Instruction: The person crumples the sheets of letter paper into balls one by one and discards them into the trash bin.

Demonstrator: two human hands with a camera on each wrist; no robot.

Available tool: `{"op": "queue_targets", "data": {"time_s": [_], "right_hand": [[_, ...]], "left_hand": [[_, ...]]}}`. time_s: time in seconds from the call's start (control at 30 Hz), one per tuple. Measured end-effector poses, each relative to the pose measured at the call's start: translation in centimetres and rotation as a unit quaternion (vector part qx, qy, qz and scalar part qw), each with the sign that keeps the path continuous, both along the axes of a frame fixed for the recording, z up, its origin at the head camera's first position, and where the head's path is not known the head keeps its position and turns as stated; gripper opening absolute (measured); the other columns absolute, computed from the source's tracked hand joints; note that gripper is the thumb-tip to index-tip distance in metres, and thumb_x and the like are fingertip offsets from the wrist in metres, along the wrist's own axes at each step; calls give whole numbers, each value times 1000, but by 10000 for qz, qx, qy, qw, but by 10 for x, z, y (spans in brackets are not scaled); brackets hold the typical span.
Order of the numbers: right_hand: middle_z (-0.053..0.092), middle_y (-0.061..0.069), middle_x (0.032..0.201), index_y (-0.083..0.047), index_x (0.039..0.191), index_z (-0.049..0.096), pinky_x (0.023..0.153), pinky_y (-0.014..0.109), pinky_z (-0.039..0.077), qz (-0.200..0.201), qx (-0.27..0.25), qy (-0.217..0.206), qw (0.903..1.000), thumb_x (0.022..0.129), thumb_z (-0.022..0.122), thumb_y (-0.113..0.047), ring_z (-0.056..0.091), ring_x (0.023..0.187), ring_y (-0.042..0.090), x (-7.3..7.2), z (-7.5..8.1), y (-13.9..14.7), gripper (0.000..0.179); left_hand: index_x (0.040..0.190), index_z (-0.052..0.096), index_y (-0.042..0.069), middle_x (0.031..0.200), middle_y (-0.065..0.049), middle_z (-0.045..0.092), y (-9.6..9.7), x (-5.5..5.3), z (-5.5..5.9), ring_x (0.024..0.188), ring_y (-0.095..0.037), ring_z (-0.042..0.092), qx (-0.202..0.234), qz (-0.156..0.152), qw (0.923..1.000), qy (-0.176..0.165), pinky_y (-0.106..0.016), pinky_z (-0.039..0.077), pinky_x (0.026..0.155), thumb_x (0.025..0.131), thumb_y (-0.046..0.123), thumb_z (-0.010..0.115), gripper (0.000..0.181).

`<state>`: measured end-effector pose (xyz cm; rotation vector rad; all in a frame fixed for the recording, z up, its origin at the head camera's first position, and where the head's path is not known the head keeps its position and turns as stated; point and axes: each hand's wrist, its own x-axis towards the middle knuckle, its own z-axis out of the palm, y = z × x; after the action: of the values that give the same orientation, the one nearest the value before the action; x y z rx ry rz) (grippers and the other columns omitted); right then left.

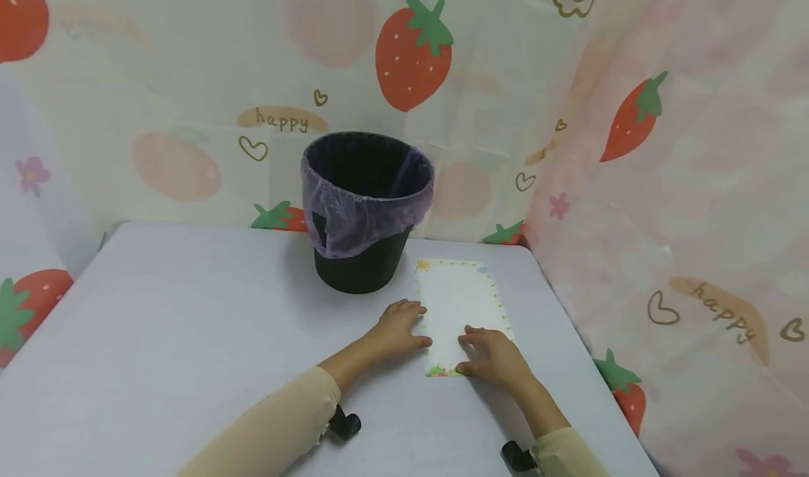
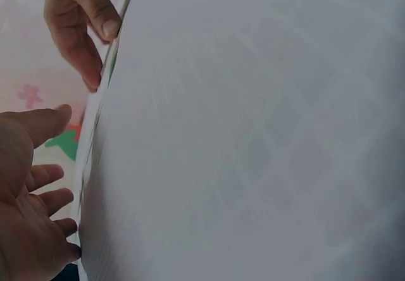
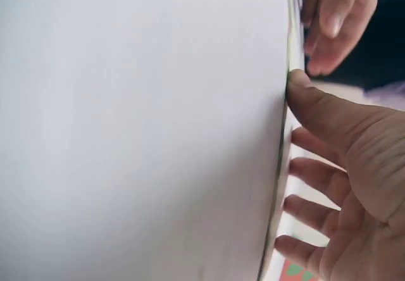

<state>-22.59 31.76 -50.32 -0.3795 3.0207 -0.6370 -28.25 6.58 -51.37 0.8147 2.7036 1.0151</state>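
Note:
A white sheet of paper (image 1: 458, 294) with a printed border of small yellow marks and green grass lies flat on the table, its long side running away from me. My left hand (image 1: 397, 328) is at the sheet's left edge, fingers spread and loosely bent. Over the lower right part of the paper is my right hand (image 1: 496, 356), its thumb near the bottom edge. The right wrist view shows the right thumb (image 3: 304, 91) and fingertips touching the surface, with nothing gripped. In the left wrist view the left hand (image 2: 31, 199) also holds nothing.
Behind the hands, left of the sheet's far end, stands a black bin (image 1: 360, 270) lined with a purple plastic bag (image 1: 360, 224). A white cloth covers the table (image 1: 158, 322). Strawberry-print curtains (image 1: 253, 55) hang behind and at the sides.

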Motion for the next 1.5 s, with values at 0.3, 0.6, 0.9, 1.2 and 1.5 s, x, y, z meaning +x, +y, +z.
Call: {"op": "queue_targets", "data": {"time_s": [0.3, 0.6, 0.9, 1.2, 1.5], "right_hand": [[63, 4, 143, -17, 124, 74, 110, 55, 43, 21, 174, 225, 9996, 74, 89, -44, 56, 132, 35, 16, 7, -27, 59], [66, 7, 138, -19, 135, 68, 107, 58, 46, -52, -642, -786, 9948, 89, 78, -45, 58, 130, 35, 14, 25, -5, 54], [51, 20, 152, -9, 147, 54, 115, 61, 37, -253, -1377, -413, 9893, 99, 69, -37, 45, 140, 46, -55, 41, 37, 58], [36, 25, 161, -7, 154, 43, 118, 65, 27, -936, -1254, -835, 9842, 99, 69, -34, 28, 149, 49, -89, 25, 52, 67], [25, 19, 167, -17, 161, 34, 122, 65, 16, -869, -1235, -1166, 9816, 91, 77, -44, 17, 154, 45, -103, 6, 52, 86]], "left_hand": [[147, 51, 4, 157, -14, 46, -12, 7, 7, 152, -39, 28, -197, -3, 9998, -31, -51, 16, 127, 85, 29, 84, 75], [149, 49, 2, 160, -13, 43, -12, 15, 2, 153, -35, 30, -1192, -449, 9915, 249, -52, 22, 125, 90, 38, 78, 76], [153, 45, 5, 165, -11, 36, -21, 11, 9, 156, -31, 24, -1577, -731, 9846, 166, -52, 20, 126, 94, 38, 73, 73], [154, 43, 3, 166, -11, 33, -33, 9, 13, 156, -33, 21, -1234, -1060, 9867, 3, -52, 17, 127, 94, 35, 74, 74], [153, 45, 3, 165, -10, 36, -38, 12, 14, 156, -30, 22, -1054, -906, 9903, -46, -49, 17, 127, 92, 34, 77, 75]]}}
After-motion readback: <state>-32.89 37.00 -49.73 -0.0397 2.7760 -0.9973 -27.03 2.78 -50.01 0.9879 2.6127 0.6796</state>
